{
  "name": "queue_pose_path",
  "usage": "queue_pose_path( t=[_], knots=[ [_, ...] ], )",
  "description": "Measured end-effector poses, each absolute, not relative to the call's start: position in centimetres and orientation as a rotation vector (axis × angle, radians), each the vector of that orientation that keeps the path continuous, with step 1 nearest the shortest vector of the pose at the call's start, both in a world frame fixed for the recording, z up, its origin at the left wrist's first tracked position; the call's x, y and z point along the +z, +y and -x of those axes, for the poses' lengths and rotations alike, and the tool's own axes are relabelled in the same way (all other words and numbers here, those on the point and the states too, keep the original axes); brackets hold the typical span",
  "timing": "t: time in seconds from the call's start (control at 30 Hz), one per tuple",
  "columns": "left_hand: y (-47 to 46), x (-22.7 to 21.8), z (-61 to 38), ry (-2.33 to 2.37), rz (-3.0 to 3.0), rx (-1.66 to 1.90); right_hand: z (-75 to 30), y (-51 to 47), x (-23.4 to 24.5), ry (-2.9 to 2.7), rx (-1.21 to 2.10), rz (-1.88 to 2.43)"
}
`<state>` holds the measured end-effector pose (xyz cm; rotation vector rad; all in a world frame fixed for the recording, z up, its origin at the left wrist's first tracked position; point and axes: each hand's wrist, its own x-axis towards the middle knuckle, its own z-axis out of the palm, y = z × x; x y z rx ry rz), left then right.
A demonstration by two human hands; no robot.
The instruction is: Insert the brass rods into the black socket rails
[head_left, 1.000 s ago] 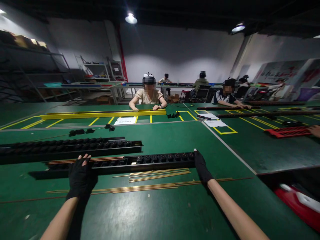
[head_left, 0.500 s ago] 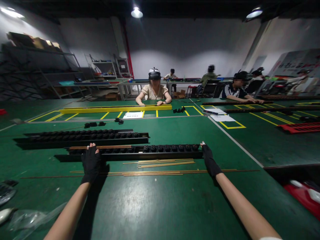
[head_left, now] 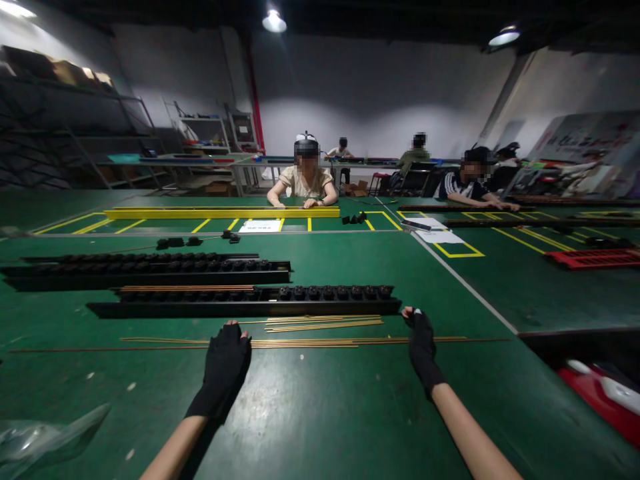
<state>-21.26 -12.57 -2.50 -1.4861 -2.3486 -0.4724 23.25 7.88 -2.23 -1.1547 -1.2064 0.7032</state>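
Observation:
In the head view, my left hand (head_left: 226, 367), in a black fingerless glove, is over the green table at the left ends of several thin brass-coloured rods (head_left: 325, 327). Its fingers point forward, thumb apart, with nothing visibly held. Gloved as well, my right hand (head_left: 423, 350) hovers just off the right end of a long black channel (head_left: 320, 308), fingers loosely bent and apart from it. Round black parts (head_left: 327, 292) line the right half of this channel. Copper-coloured rods (head_left: 187, 289) lie along its left half. Longer rods (head_left: 305, 344) pass between my hands.
A second black channel (head_left: 150, 275) with similar parts lies behind. Farther back are a yellow rail (head_left: 225, 213), small black pieces (head_left: 175, 243) and paper sheets (head_left: 260, 227). A co-worker (head_left: 306, 177) sits opposite. Clear plastic wrap (head_left: 55, 433) lies front left; a red frame (head_left: 593, 259) is at right.
My left hand has left the black channel and come right and nearer, to the brass rods. My right hand has drawn back slightly from the channel's end. The view has shifted slightly.

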Motion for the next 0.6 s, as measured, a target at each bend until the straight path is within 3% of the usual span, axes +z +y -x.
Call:
queue_pose_path(
  t=[0.6],
  knots=[
    [-8.5,-4.2,14.3,-2.338,1.460,-1.134,-19.3,6.5,-2.5,-1.535,0.652,1.241]
  ],
)
